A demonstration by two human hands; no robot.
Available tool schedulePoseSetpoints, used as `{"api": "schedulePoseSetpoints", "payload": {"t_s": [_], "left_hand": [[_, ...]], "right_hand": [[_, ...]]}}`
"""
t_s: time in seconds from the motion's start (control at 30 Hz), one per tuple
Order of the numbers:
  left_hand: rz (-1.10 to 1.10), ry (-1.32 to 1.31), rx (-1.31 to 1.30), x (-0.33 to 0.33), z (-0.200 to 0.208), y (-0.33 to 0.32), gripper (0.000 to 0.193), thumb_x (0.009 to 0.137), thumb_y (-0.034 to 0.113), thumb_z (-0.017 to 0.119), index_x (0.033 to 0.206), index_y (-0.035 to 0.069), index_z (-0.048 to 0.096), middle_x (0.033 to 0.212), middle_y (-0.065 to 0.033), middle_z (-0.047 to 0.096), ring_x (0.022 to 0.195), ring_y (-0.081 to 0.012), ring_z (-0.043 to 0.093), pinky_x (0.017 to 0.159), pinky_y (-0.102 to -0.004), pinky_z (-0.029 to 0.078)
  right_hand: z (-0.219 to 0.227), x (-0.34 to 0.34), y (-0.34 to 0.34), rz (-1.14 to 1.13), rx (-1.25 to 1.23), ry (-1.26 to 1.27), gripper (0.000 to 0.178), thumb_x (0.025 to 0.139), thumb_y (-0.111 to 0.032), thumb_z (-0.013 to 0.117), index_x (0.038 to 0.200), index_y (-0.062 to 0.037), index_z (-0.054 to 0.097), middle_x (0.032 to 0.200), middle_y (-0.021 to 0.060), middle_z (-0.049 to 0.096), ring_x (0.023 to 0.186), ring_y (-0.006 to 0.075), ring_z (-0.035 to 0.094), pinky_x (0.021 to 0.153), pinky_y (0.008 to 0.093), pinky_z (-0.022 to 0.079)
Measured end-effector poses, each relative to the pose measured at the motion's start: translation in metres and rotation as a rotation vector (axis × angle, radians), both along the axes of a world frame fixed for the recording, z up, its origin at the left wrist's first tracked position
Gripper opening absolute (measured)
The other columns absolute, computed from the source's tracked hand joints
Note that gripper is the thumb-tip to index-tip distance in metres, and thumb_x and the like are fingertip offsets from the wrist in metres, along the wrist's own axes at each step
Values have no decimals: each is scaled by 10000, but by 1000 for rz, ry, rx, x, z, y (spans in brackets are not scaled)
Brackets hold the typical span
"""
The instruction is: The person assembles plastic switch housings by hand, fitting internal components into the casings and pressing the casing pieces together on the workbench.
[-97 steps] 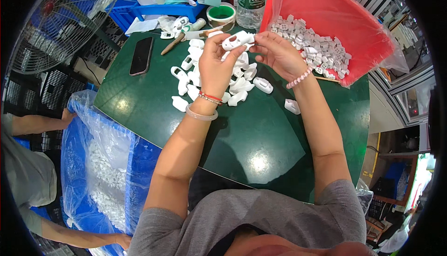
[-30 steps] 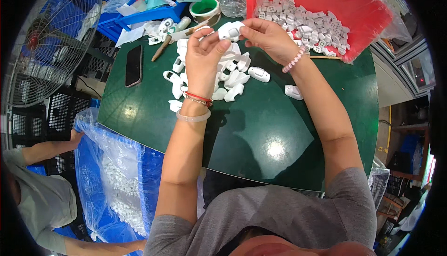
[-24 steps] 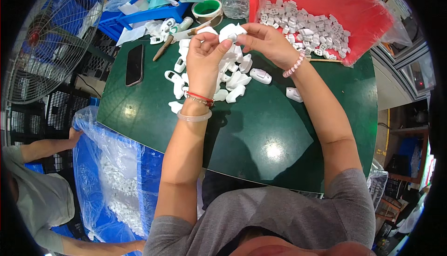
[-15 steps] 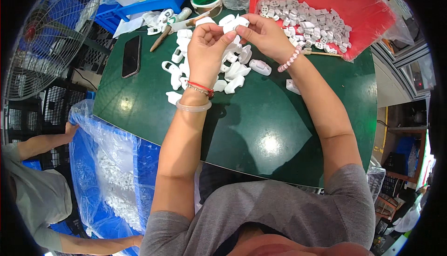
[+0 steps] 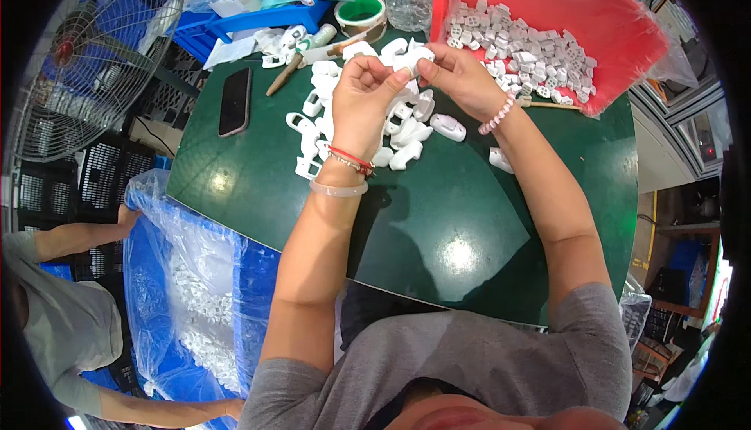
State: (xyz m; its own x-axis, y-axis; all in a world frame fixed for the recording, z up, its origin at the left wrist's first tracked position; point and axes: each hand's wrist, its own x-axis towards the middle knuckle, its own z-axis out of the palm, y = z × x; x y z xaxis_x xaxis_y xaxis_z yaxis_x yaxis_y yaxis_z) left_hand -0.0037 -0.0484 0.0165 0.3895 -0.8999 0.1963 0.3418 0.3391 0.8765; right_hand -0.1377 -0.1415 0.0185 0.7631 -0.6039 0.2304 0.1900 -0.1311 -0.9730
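Note:
Above a pile of white plastic casings, my left hand point(image 5: 361, 105) and my right hand point(image 5: 463, 82) meet on a small curved white plastic part point(image 5: 412, 56). The fingertips of both are pinched on it and partly cover it. Beneath and around my left hand lie several loose white casings point(image 5: 407, 139), some with openings through them. An oval white casing point(image 5: 448, 127) rests just right of the pile. Another white piece point(image 5: 501, 160) lies by my right forearm.
A red tray point(image 5: 618, 62) of small white blocks stands far right, a thin wooden stick point(image 5: 547, 105) before it. Far left are a phone point(image 5: 235, 102), a wooden-handled tool point(image 5: 285, 74), a blue basket point(image 5: 258, 22), tape point(image 5: 361, 14) and a bottle point(image 5: 408, 0). A co-worker's arm point(image 5: 86, 236) reaches a lined blue crate point(image 5: 254, 289).
The whole view has shifted slightly, so the table appears a little lower and further right. Both hands stay together on the white part, with only small finger movement.

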Motion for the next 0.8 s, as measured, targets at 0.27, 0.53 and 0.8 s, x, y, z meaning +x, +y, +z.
{"api": "schedulePoseSetpoints", "payload": {"t_s": [0.27,0.53,0.8], "left_hand": [[94,-27,8,29,-4,-2,168,793,20,606,925,31,503,851,-33,568,785,-101,560,693,-220,464],[310,-872,-214,0,-8,-1,318,691,58,627,1006,52,580,882,-123,521,888,-292,512,767,-355,425],[393,-973,-178,8,-2,21,209,767,74,534,972,54,574,846,-115,507,821,-277,523,712,-354,438]], "right_hand": [[5,28,-5,-121,-88,167,374,826,-288,606,1048,7,548,858,26,590,758,73,520,661,224,429],[4,1,6,-136,120,64,256,885,-128,500,1107,1,505,1019,37,549,859,103,534,727,237,445],[-1,17,17,-46,105,59,246,900,-206,498,1061,-23,524,959,23,571,805,78,537,657,228,427]]}}
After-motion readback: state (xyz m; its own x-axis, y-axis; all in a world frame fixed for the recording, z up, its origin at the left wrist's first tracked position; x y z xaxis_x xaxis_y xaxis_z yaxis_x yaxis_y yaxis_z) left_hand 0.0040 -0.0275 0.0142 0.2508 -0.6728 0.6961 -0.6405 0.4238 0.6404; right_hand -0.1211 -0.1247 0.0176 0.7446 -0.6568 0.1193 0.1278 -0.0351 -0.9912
